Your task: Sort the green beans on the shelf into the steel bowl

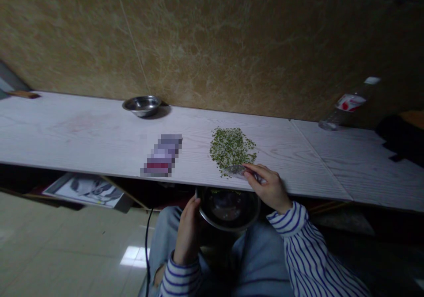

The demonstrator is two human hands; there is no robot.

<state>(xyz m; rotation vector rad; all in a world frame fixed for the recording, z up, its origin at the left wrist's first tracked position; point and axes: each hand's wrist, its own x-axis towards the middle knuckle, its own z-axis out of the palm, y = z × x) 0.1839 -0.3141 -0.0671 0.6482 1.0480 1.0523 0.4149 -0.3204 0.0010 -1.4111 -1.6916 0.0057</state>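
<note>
Small green beans, like mung beans, lie spread in a loose patch on the white counter. At the patch's near edge, my right hand has its fingers closed on a clear, spoon-like tool, whose tip touches the beans. My left hand grips the left rim of a metal bowl just below the counter's front edge, above my lap. A few green beans show inside near its far side; the counter hides part of that rim.
A second metal bowl stands near the wall at the back left. A pixelated flat object lies left of the beans. A clear bottle with a white cap and a dark item are at the right. An open drawer sits below left.
</note>
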